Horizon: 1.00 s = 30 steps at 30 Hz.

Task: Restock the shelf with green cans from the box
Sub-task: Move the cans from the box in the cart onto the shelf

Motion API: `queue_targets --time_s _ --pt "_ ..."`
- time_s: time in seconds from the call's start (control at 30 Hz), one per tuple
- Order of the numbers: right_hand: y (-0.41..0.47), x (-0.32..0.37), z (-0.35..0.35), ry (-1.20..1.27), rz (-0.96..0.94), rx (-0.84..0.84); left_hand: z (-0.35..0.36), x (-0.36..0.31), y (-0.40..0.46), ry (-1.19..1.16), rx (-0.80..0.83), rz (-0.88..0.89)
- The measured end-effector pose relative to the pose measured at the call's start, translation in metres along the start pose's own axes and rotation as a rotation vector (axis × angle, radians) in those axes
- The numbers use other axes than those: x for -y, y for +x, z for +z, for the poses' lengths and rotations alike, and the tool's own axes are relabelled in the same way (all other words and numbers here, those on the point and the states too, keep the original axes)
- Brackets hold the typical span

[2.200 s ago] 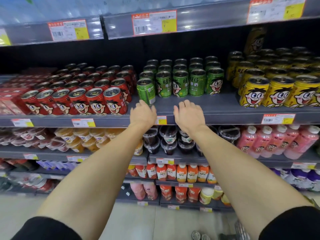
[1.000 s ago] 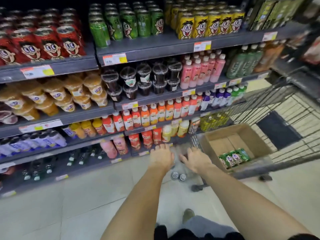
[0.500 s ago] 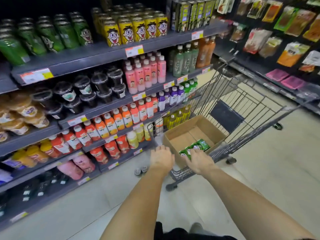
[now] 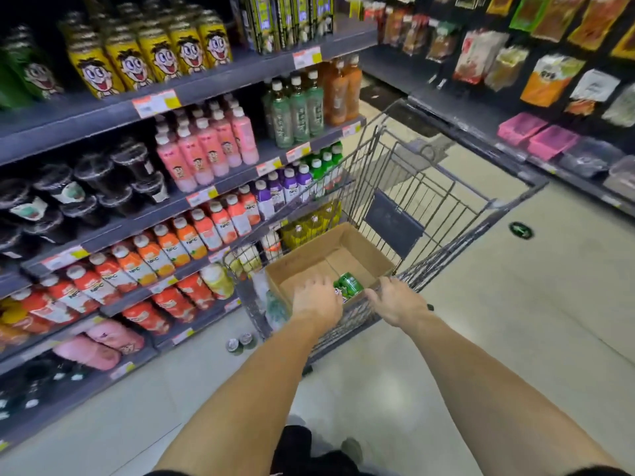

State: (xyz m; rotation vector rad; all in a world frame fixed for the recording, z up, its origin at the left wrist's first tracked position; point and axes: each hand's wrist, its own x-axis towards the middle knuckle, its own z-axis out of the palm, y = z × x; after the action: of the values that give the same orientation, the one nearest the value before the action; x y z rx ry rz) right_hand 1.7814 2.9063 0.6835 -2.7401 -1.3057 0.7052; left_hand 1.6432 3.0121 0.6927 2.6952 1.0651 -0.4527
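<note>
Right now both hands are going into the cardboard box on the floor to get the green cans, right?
Almost. The head view shows the cardboard box inside the shopping cart, not on the floor. The left hand and right hand do reach toward the green cans.

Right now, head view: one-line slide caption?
Both hands, left hand and right hand, reach for green cans in a cardboard box inside a shopping cart.

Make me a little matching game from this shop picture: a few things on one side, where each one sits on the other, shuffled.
Things:
1. green cans
2. cardboard box
3. yellow cans
4. two loose cans

Places:
A. on the floor beside the cart
B. in the shopping cart
C. on an upper shelf
D. inside the box, between the two hands

Pairs: 1-D, 2-B, 3-C, 4-A
</note>
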Motion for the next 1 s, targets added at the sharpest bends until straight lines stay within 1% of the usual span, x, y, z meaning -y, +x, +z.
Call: queue_targets --time_s 0.1,0.17,0.33,0.43,0.57,0.67,0.73,0.83,0.93,1.0 --pt "0.016 -0.017 -0.009 0.046 -0.001 -0.020 0.004 -0.004 0.012 0.179 -0.014 0.068" --pt "0.027 -0.026 -0.008 0.064 -0.002 -0.023 0.003 -0.005 0.024 0.236 0.001 0.079" --pt "0.057 -0.053 -0.003 0.111 0.013 0.034 0.006 -0.024 0.067 0.137 0.061 0.040" --pt "0.092 -0.080 -0.008 0.115 0.049 0.044 0.011 -0.039 0.107 0.078 0.099 0.031" --pt "0.134 -0.098 -0.023 0.003 0.024 0.068 0.019 -0.054 0.152 0.022 0.126 0.024" --pt "0.174 -0.098 -0.030 -0.139 -0.011 0.055 0.030 -0.059 0.180 -0.053 0.204 -0.021" --pt "0.199 -0.094 -0.025 -0.184 -0.055 0.107 0.042 -0.057 0.195 -0.076 0.258 -0.070" --pt "0.240 -0.086 -0.002 -0.228 -0.137 0.210 0.056 -0.049 0.225 -0.096 0.285 -0.139" --pt "0.266 -0.080 0.030 -0.252 -0.180 0.352 0.066 -0.047 0.245 -0.180 0.325 -0.194" --pt "0.277 -0.075 0.054 -0.236 -0.196 0.460 0.078 -0.046 0.254 -0.224 0.390 -0.210"
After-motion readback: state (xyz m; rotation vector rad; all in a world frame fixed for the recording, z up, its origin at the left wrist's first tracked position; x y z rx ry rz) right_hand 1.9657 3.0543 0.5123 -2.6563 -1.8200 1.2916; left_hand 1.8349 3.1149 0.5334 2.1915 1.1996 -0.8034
